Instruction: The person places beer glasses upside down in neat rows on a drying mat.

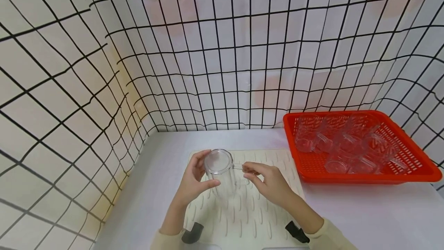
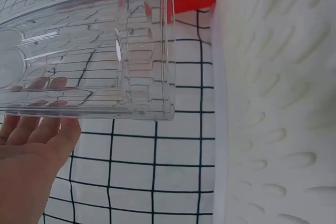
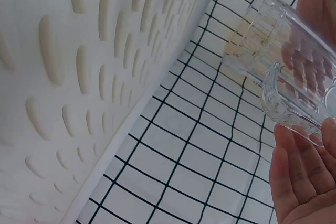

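A clear mug (image 1: 219,163) is held above a cream textured mat, a round end facing up toward the head camera. My left hand (image 1: 194,180) grips the mug's side, thumb on the near side and fingers round the far side. With thumb and fingers, my right hand (image 1: 268,182) pinches the handle near its upper end. The left wrist view shows the mug (image 2: 94,51) with the left fingers (image 2: 50,129) against its wall. In the right wrist view the curved handle (image 3: 270,95) runs down to the right fingers (image 3: 296,156).
To the right stands a red perforated basket (image 1: 301,173) holding several clear mugs (image 1: 347,146). Under my hands lies the cream mat (image 1: 249,219) with raised ridges, on a white table (image 1: 138,196). Black wire grid panels (image 1: 232,45) enclose the back and sides.
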`<act>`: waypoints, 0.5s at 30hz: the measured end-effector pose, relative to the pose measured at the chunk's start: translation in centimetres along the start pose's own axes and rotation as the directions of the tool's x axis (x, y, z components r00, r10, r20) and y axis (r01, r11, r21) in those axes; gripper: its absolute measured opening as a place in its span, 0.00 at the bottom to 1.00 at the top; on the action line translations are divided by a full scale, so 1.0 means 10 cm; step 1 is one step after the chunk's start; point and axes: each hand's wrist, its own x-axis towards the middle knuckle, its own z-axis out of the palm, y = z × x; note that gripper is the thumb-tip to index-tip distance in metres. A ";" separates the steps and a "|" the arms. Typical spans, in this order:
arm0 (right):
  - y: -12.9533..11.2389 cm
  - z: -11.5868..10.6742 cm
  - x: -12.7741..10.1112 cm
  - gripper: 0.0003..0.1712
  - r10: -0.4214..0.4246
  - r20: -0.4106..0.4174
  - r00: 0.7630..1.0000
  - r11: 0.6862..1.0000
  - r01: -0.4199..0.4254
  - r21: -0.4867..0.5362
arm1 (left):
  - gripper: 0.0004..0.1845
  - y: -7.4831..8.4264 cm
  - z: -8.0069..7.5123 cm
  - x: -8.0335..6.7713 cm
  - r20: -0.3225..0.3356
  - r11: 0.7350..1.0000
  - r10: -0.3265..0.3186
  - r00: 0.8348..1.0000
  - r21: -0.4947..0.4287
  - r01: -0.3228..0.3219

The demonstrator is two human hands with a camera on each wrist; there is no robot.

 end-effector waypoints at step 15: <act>0.16 0.39 0.25 0.15 0.138 -0.033 0.990 0.982 -0.133 0.135 | 0.44 -0.18 -0.36 0.15 -0.018 0.990 -0.114 0.993 0.077 0.115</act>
